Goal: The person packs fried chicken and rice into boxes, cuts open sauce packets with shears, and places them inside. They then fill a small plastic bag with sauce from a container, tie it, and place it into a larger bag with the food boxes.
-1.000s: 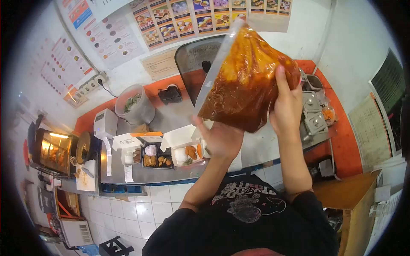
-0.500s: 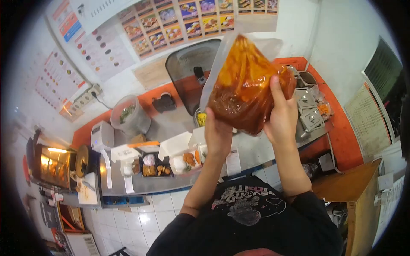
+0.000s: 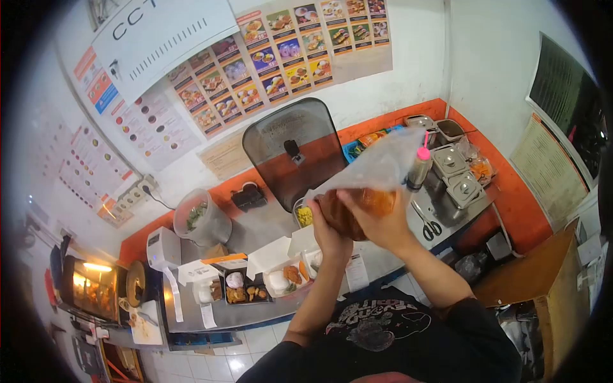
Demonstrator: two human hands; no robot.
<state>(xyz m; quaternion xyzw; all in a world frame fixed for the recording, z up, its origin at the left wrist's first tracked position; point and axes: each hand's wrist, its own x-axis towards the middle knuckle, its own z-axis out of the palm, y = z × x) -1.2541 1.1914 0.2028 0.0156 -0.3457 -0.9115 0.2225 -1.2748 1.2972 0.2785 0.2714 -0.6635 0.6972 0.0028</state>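
Note:
A clear plastic bag of reddish-orange sauce (image 3: 377,202) is held up in front of me above the counter. My left hand (image 3: 331,237) is closed on its lower left side. My right hand (image 3: 382,226) grips the sauce-filled part from the front and right, partly covering it. The slack upper part of the bag leans up to the right. Just left of the hands, below them on the counter, are open meal boxes with rice and fried food (image 3: 281,282) and a bowl of yellow pieces (image 3: 304,216).
Black-handled scissors (image 3: 429,226) and a pink-topped squeeze bottle (image 3: 419,169) stand or lie to the right, near lidded steel containers (image 3: 464,187). A clear tub of greens (image 3: 211,223) and a white receipt printer (image 3: 164,247) are on the left. A cardboard box (image 3: 533,271) stands at lower right.
The bag has come down toward the counter, and its empty top has folded over to the right. My right hand has moved down and in, closer to my left. The view has shifted up.

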